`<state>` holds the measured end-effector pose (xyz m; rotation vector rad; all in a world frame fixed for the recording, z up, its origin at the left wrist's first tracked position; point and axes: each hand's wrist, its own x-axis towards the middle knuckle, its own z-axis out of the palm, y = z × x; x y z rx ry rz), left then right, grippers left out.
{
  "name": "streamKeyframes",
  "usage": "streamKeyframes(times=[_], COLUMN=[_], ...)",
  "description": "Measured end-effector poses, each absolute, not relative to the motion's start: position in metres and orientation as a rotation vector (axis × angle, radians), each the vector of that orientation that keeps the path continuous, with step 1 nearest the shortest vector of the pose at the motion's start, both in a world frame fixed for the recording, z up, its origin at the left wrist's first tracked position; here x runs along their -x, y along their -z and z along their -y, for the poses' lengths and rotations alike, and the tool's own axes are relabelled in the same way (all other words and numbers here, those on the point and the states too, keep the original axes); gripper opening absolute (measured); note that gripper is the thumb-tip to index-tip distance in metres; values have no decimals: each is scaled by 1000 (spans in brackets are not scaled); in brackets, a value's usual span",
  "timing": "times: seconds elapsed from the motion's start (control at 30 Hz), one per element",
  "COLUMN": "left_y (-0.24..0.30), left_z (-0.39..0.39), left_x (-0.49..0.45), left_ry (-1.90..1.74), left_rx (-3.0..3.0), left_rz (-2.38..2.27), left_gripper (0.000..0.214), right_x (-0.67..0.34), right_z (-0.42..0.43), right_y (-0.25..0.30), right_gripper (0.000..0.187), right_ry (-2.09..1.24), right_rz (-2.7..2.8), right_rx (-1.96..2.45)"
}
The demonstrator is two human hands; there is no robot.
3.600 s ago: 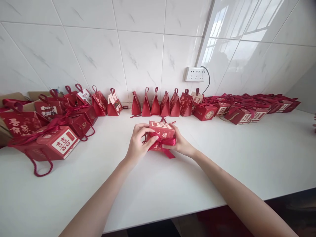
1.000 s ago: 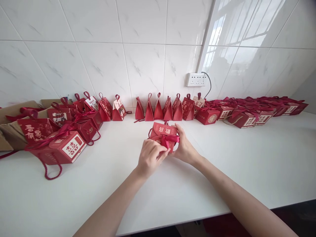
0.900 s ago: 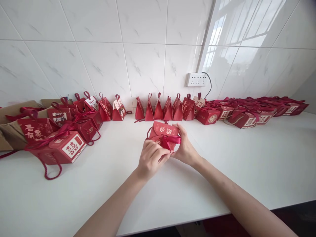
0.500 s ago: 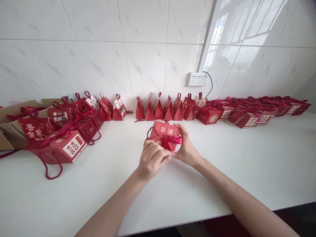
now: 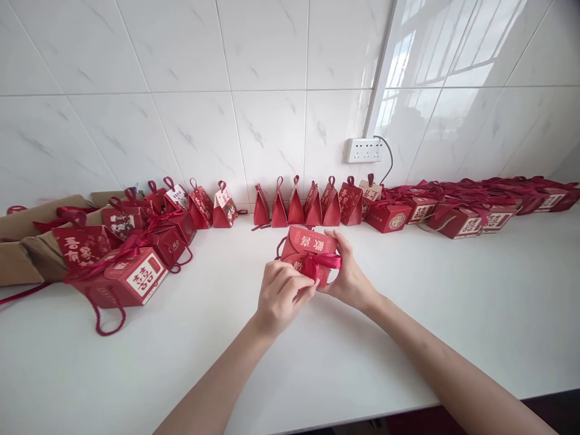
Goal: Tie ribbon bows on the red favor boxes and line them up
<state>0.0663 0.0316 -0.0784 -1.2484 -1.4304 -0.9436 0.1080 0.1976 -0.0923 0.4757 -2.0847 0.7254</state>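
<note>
A small red gift box [image 5: 310, 243] with gold characters on its flap sits on the white counter [image 5: 408, 314] in front of me. A red satin ribbon [image 5: 322, 262] is tied across its front. My left hand [image 5: 281, 296] has its fingers curled against the box's near side, pinching at the ribbon. From the right, my right hand [image 5: 348, 275] wraps around the box, thumb on the flap's edge.
A row of pointed red gift bags [image 5: 296, 205] stands along the tiled wall. Red boxes with cord handles [image 5: 131, 275] and brown cardboard [image 5: 27, 241] lie at the left. More ribboned red boxes [image 5: 457, 211] line the right. A wall socket [image 5: 363, 150] with a cable is above.
The box's flap has been folded over since the earliest frame and the ribbon drawn across the front. In the last second the hands barely shift; the camera tilts slightly.
</note>
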Motion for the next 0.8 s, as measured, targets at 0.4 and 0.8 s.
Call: streamKeyframes(times=[0.4, 0.8], left_y=[76, 98], left_z=[-28, -22], left_x=[-43, -15], left_ry=[2096, 2299], left_rx=[296, 42], left_rz=[2036, 2126], left_gripper=[16, 24], right_x=[-110, -115], right_z=[-198, -205], right_y=[93, 70], right_gripper=[99, 56], right_ry=[-919, -3009], right_rz=[2228, 1382], right_rx=[-365, 40])
